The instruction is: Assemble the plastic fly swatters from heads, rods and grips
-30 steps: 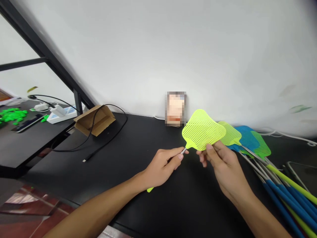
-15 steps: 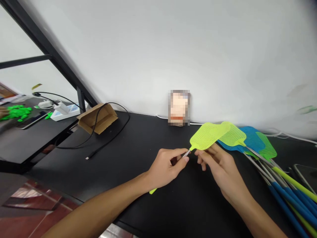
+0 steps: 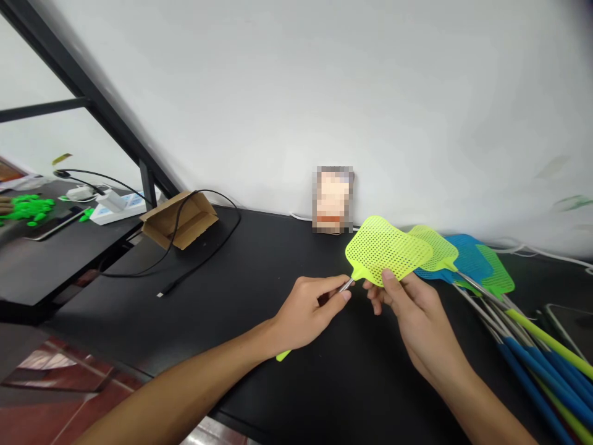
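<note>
A yellow-green fly swatter with a perforated square head is held above the black table. My left hand is closed around its metal shaft just below the head, and the end of its handle pokes out under my wrist. At the lower edge of the head, my right hand pinches the mesh, thumb on top and fingers beneath. Just right of it lies another yellow-green swatter, partly covered by the held one. It rests on a pile of blue and green swatters with blue handles.
A smartphone lies at the far right, beside the swatters. An upright pixelated box stands against the wall. To the left are an open cardboard box, a black cable, a power strip and several green pieces near another person's hand.
The held swatter's head has turned to show more of its mesh face. My right thumb has come onto the front of its lower edge; my left hand keeps its grip.
</note>
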`<state>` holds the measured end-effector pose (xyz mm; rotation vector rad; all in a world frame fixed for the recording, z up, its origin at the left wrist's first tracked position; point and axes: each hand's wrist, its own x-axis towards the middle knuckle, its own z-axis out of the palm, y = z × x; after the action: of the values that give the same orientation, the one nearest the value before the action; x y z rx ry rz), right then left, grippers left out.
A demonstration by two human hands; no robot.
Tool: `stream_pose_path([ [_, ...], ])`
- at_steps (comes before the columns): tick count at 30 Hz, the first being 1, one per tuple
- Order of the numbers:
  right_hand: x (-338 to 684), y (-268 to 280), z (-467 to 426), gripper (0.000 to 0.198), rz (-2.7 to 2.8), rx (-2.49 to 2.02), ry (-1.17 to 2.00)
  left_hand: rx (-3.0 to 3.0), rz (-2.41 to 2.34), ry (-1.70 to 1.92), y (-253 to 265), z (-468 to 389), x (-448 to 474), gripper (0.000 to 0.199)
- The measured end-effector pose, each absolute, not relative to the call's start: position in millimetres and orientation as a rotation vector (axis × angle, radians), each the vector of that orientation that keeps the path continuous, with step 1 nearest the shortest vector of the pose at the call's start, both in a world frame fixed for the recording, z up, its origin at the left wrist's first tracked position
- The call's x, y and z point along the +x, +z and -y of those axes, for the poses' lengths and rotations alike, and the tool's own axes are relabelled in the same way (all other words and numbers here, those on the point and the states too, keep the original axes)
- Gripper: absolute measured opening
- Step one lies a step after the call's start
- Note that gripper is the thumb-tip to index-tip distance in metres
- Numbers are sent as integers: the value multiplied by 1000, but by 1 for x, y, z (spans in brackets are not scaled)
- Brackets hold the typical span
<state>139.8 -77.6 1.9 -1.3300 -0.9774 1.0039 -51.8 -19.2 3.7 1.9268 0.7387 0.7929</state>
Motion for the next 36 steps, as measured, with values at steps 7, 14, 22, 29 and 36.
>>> stream_pose_path([
  [7, 143, 6, 77, 38, 1035, -1307, 1064, 1782, -726, 699, 7, 17, -54, 34],
  [14, 150, -13, 68, 43, 1279, -1562, 899, 1725, -522, 516, 15, 20, -57, 37],
  [22, 141, 0, 72, 30, 1343, -1494, 727, 1816, -580, 547, 15, 25, -52, 35],
  [29, 152, 8, 77, 40, 1154, -1356, 963, 1814, -723, 595, 15, 19, -52, 37],
  [36, 145, -8, 71, 53, 1148, -1493, 825, 1902, -702, 602, 12, 18, -53, 40],
])
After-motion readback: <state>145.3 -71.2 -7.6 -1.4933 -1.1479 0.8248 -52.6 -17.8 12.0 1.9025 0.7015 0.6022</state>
